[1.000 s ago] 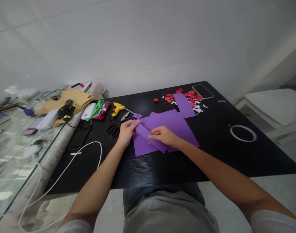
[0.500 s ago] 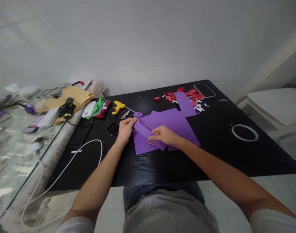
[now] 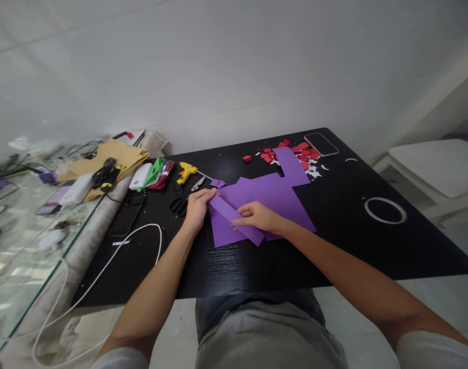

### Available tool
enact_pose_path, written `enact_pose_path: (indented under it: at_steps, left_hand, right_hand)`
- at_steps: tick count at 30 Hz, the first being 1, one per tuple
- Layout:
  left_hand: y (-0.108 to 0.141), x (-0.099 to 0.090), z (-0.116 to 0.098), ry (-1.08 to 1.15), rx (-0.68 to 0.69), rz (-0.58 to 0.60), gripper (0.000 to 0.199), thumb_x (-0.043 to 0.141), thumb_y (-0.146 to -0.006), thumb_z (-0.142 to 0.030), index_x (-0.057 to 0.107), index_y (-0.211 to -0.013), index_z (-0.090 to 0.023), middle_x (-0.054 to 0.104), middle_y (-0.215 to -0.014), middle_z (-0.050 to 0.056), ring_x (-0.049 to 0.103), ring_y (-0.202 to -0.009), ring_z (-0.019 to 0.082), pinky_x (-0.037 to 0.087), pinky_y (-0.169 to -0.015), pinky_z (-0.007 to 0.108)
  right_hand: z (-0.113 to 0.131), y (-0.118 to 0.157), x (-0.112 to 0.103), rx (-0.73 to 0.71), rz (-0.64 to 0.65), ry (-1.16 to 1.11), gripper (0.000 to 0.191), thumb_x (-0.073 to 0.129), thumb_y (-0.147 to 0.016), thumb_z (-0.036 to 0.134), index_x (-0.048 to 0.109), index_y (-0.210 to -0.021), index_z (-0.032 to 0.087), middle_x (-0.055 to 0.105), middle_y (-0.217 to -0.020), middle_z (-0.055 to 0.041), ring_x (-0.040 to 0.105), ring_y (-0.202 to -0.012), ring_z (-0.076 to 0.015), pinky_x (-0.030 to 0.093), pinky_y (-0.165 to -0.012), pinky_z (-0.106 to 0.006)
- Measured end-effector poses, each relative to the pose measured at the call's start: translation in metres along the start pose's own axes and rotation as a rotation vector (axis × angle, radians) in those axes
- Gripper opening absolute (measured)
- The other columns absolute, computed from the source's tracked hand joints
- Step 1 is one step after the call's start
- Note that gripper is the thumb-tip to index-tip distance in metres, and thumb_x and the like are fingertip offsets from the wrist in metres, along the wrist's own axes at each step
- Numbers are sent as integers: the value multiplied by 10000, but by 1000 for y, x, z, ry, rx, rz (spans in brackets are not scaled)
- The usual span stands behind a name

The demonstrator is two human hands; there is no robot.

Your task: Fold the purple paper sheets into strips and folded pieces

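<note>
Left hand pinches upper-left end of purple strip; right hand grips it farther down. Strip slants over purple sheets on black desk. Scissors, yellow glue gun left; red scraps far right.

On my remote screen I count two hands, one left hand and one right hand. I count also one purple strip, one yellow glue gun, one white ring, one white stool and one black table. The red paper pieces are many; overlapping, I cannot number them exactly.
</note>
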State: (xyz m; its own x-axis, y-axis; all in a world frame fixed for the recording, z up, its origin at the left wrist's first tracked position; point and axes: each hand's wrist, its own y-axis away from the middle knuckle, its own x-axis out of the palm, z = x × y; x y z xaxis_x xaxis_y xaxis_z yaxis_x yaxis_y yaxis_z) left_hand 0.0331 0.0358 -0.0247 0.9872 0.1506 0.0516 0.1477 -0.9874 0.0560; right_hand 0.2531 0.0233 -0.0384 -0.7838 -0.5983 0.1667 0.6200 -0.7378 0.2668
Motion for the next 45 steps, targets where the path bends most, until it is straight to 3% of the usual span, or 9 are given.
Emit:
enact_pose_path:
  at_steps: [6,11,17,27,37,45]
  left_hand:
    - [8,6,3,-53,-28,207,470,848,-743,-601,794,-801,-138,681,-695,19,563,-611,119,452,-607,241]
    - [6,7,2,91,-69,249,535,837,-748,-631,743,-919,-134,720,-759,47,665,-654,164,552,-645,289]
    - [7,8,0,104,-21,285,469,904,-715,-556,721,-826,-138,725,-752,49,683,-647,144,566,-644,265]
    - [8,10,2,88,-61,314,512,896,-701,-614,712,-805,-148,716,-694,37,682,-607,155,572,-633,281]
    - [8,10,7,-6,-4,360,472,861,-760,-600,719,-813,-153,703,-678,32,674,-601,146,571,-647,276]
    - [9,12,6,-3,-40,360,496,884,-714,-619,704,-788,-163,671,-663,1,637,-596,132,558,-654,272]
  right_hand:
    - [0,-2,3,-160,-203,70,168,796,-838,335,785,-916,187,786,-896,-33,711,-873,-196,538,-868,-329]
    - [2,-5,1,-75,-314,-104,127,807,-809,296,761,-840,181,740,-827,-24,657,-770,-162,531,-770,-300]
    - [7,-5,1,21,-277,-346,124,843,-790,238,744,-805,165,730,-786,-36,668,-730,-139,540,-702,-258]
    - [4,-6,1,13,-233,-369,90,818,-847,225,753,-852,162,784,-850,-71,725,-784,-161,577,-750,-273]
    - [3,-6,0,-5,-213,-344,130,836,-833,258,745,-845,166,783,-836,-70,727,-771,-165,574,-727,-279]
    - [5,-4,2,-4,-205,-321,114,829,-822,234,744,-820,157,767,-805,-60,720,-739,-153,582,-701,-262]
